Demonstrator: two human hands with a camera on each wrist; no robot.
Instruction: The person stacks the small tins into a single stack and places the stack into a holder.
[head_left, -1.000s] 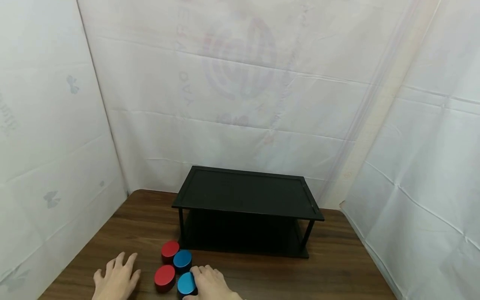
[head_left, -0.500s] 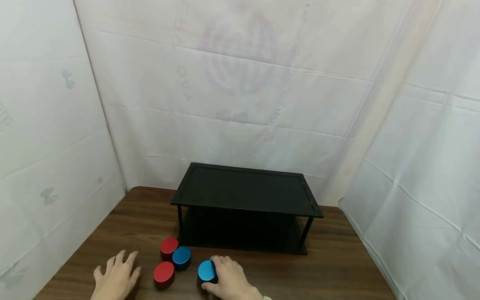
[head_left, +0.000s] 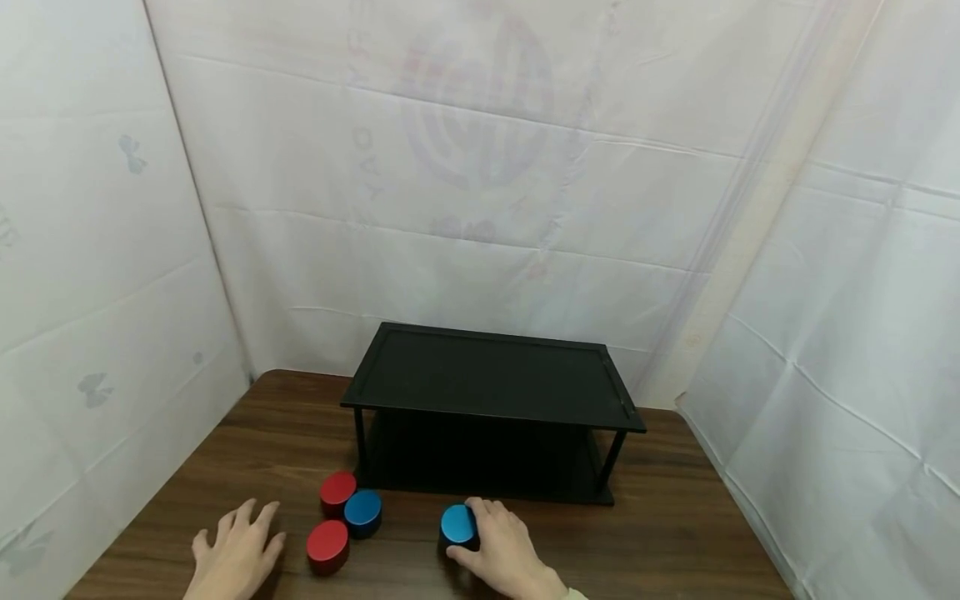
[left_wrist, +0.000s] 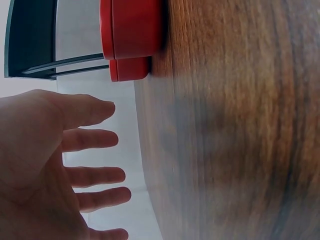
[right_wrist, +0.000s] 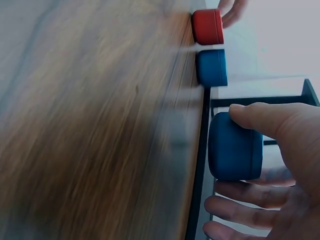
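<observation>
In the head view my right hand (head_left: 510, 554) grips a round blue tin (head_left: 458, 525), thumb on one side and fingers on the other. The right wrist view shows the same blue tin (right_wrist: 235, 147) between thumb and fingers, close over the table. My left hand (head_left: 234, 557) hovers at the table's left with fingers spread, holding nothing. Right of it stand a near red tin (head_left: 327, 546), a far red tin (head_left: 338, 493) and a second blue tin (head_left: 363, 512), grouped close together. Red tins (left_wrist: 137, 30) also appear beyond the left thumb in the left wrist view.
A black two-tier shelf (head_left: 491, 371) stands at the back of the wooden table (head_left: 285, 425), its lower level in shadow. The far red tin and second blue tin sit by its front left corner. White sheeting (head_left: 465, 167) surrounds the table at the back and sides.
My right hand has carried the blue tin rightward, away from the other tins, to in front of the shelf's middle. The left hand has stayed nearly in place.
</observation>
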